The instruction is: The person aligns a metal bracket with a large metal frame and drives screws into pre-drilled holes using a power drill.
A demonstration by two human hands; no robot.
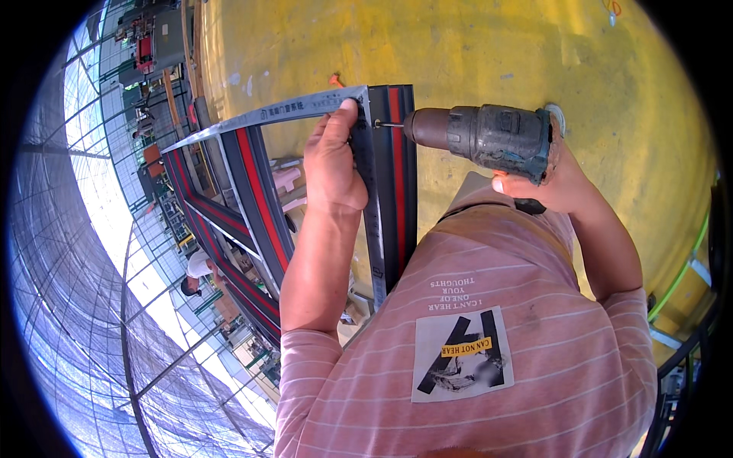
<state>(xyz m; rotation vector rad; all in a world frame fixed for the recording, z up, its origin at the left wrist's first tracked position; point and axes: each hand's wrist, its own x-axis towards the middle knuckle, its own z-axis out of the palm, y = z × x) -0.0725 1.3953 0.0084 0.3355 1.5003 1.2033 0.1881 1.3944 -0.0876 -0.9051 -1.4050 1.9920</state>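
Observation:
A window or door frame [403, 183] of dark profiles with red stripes and a pale filmed edge stands upright before me. Near its upper corner my left hand [336, 164] is closed on the profile, the thumb pressed on its edge. My right hand [563, 179] grips a worn, dark cordless drill [496, 137] held level, pointing left. From its chuck a thin bit [391, 124] reaches across the red stripe to a small screw head or hole at the profile's edge. Whether the bit turns cannot be seen.
Below and beyond lies a yellow floor [489, 53] with an orange item [336, 79] on it. A pink stool [287, 177] shows through the frame. Another person [200, 267] is at the left, near racks and benches. A green hose [699, 237] runs at the right.

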